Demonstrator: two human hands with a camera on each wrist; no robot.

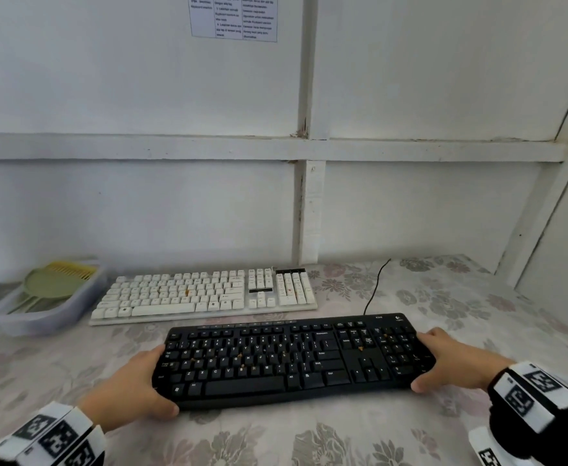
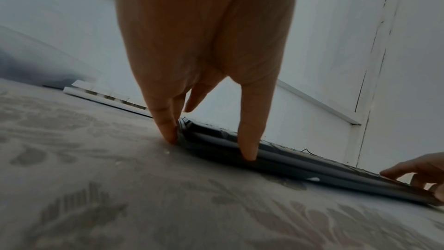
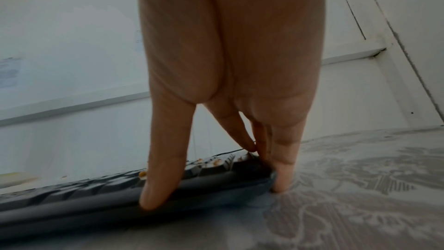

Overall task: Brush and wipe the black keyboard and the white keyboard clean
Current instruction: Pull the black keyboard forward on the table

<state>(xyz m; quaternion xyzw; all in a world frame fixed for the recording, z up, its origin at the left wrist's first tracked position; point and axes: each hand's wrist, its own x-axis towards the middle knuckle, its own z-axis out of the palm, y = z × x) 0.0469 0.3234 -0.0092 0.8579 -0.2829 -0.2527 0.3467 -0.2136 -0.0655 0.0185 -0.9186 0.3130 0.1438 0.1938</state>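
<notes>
The black keyboard (image 1: 292, 358) lies across the floral tablecloth in front of me, with orange crumbs among its keys. My left hand (image 1: 141, 385) holds its left end, thumb on the front edge and fingers (image 2: 168, 130) against the side. My right hand (image 1: 447, 359) holds the right end the same way, thumb (image 3: 158, 187) on the front edge. Crumbs (image 3: 142, 173) show on the keys in the right wrist view. The white keyboard (image 1: 205, 294) sits just behind, also with a few orange crumbs.
A pale purple tray (image 1: 40, 317) at the far left holds a green round tool and a yellow comb-like brush (image 1: 70, 270). A black cable (image 1: 375, 287) runs from behind the black keyboard toward the white panelled wall. The tablecloth (image 1: 275, 438) reaches the near edge.
</notes>
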